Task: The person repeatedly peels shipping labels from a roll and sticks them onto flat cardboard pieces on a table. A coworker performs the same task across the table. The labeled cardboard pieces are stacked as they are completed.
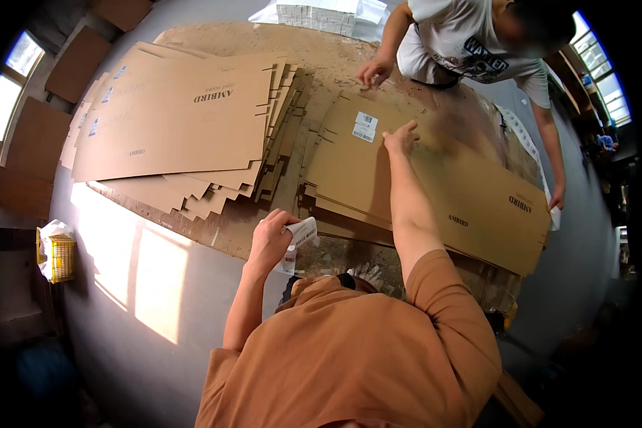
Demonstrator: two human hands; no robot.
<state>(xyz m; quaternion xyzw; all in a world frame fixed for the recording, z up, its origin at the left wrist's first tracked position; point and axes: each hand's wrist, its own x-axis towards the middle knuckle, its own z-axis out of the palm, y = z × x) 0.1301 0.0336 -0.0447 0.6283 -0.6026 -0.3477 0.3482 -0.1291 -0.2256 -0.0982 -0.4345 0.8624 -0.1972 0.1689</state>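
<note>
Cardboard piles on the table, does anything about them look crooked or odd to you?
Yes, the left pile looks askew: its flat sheets are fanned at different angles, with notched corners sticking out. The right pile, under the right hand, is neater, though its left edge is slightly staggered.

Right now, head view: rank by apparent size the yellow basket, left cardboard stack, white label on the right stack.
1. Left cardboard stack, by far
2. Yellow basket
3. White label
</note>
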